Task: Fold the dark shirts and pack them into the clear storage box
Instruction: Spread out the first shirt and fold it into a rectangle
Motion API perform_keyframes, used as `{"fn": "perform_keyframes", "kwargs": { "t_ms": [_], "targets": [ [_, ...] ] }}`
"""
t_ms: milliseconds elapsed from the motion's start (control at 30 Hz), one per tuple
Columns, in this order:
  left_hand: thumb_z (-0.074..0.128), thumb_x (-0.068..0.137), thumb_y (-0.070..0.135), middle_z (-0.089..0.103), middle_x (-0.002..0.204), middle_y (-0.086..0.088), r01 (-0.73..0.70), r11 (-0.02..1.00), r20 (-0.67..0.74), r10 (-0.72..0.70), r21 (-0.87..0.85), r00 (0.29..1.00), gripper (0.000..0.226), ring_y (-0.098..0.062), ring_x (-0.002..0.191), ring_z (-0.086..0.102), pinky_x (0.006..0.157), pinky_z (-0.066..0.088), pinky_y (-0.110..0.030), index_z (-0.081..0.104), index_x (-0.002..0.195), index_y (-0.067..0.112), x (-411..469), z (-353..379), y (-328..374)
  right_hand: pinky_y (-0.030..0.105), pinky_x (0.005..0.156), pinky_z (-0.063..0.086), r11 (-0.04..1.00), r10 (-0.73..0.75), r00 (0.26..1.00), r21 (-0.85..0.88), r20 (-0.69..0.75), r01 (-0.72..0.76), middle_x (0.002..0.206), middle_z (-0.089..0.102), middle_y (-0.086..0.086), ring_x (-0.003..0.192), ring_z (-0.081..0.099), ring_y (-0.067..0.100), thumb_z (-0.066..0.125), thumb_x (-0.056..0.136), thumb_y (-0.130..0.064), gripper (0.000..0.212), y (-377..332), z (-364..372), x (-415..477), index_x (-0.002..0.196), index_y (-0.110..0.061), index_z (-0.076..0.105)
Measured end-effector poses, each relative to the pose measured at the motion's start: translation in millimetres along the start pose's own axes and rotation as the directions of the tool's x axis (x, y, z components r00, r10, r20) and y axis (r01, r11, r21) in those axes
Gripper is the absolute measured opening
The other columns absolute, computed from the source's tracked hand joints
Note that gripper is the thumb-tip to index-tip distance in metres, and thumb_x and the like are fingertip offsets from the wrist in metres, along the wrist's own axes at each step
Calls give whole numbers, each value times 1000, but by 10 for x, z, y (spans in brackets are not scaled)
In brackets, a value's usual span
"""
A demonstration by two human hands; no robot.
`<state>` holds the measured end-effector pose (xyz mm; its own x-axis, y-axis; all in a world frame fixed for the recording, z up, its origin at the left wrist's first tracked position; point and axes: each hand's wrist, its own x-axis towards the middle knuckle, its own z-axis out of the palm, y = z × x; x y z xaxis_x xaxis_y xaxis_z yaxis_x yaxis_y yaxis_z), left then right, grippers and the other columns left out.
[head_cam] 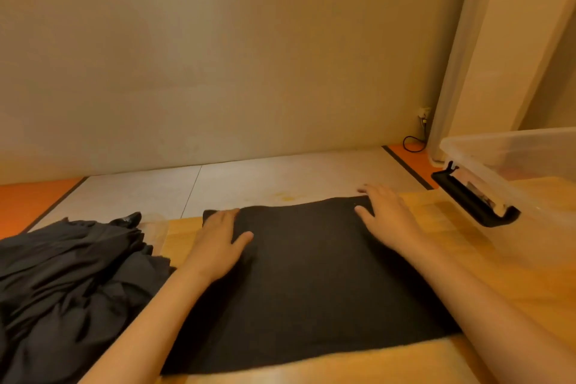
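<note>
**Asker:** What grip do the hands have right now?

**Describer:** No grip is closed on anything. The left hand (218,237) lies palm down on the far left corner of a folded dark shirt (311,284), fingers straight and thumb spread. The right hand (388,217) lies palm down on the far right corner, fingers also extended, the tips slightly blurred. Both press the cloth rather than pinch it.

**Asker:** Where is that shirt, and where does it go?

**Describer:** It lies as a flat dark rectangle on a wooden surface (461,237), directly in front of the person. The clear storage box (498,171) stands to the right, near the shirt but not touching it. It is open at the top, with a black latch handle (473,201) on its near end. I cannot tell what, if anything, is inside. A rumpled pile of dark shirts (68,290) waits on the left, just beside the folded one.

**Asker:** Which step is this?

**Describer:** It looks like smoothing or squaring the fold. Given the pile, I judge the task to be at an early stage.

**Asker:** And next?

**Describer:** Probably one more fold of the far edge toward the body, or lifting the bundle. Lifting calls for both hands slid underneath so the layers hold together. Then it goes right, over the box rim.
</note>
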<state>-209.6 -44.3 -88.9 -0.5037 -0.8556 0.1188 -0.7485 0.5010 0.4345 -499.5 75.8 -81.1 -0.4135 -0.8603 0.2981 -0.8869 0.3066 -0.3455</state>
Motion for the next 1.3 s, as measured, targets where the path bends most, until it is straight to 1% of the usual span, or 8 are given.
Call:
{"fn": "perform_keyframes", "kwargs": {
  "t_ms": [267,600,700,767,900,1067,1200,1300],
  "targets": [
    [18,73,77,-24,146,35,-193,980,224,177,50,958,86,16,134,-24,109,-6,-11,-12,146,45,-1747,-65,150,15,112,-1,971,-239,921,63,307,231,153,5,-26,140,-6,-10,36,100,-45,56,-59,-462,-1548,150,-39,12],
    [7,70,92,-13,152,30,-236,954,139,213,184,967,95,10,141,-11,114,-5,-13,-2,150,41,-2505,61,-149,16,111,-7,948,-230,897,-122,377,294,149,-15,-26,139,-14,-9,-2,67,-85,92,236,-464,-2494,148,-41,-7],
    [30,82,81,27,153,19,-299,916,45,298,267,954,80,0,138,25,108,21,-18,34,147,34,-2776,129,-246,18,111,2,945,-230,925,-158,304,287,151,-6,-27,141,-2,-8,16,75,-86,83,279,-473,-2785,147,-46,1],
    [26,95,64,52,139,9,-359,884,-43,388,298,921,62,-10,124,46,98,33,-26,52,135,24,-2921,196,-355,24,103,26,934,-267,942,-186,203,304,150,32,-18,135,37,2,39,81,-76,73,302,-475,-2967,144,-38,34],
    [24,104,37,64,120,0,-419,850,-251,502,319,827,42,-16,106,56,88,39,-29,55,125,18,-3082,262,-482,28,84,46,919,-330,944,-239,-23,315,127,62,1,113,54,12,75,73,-41,63,489,-372,-3155,129,-18,59],
    [22,105,35,62,126,-5,-382,872,-251,461,305,851,52,-17,118,51,109,27,-17,63,122,8,-3151,137,-562,29,106,27,898,-329,944,-305,10,316,132,60,0,122,53,16,16,102,-48,52,665,-392,-3163,135,-24,49],
    [14,104,42,60,129,-6,-333,898,-229,402,288,886,62,-15,121,50,112,18,-10,63,123,8,-3160,85,-563,28,118,5,875,-301,947,-361,113,321,144,47,0,135,35,13,65,81,-51,74,710,-371,-3131,144,-23,37],
    [23,104,31,54,136,-11,-348,851,-169,439,393,882,48,-21,129,43,117,13,-18,54,131,7,-3080,113,-638,31,119,0,871,-287,947,-374,141,320,149,41,4,139,29,17,92,52,-14,111,705,-306,-3108,146,-19,34]
  ]
}}
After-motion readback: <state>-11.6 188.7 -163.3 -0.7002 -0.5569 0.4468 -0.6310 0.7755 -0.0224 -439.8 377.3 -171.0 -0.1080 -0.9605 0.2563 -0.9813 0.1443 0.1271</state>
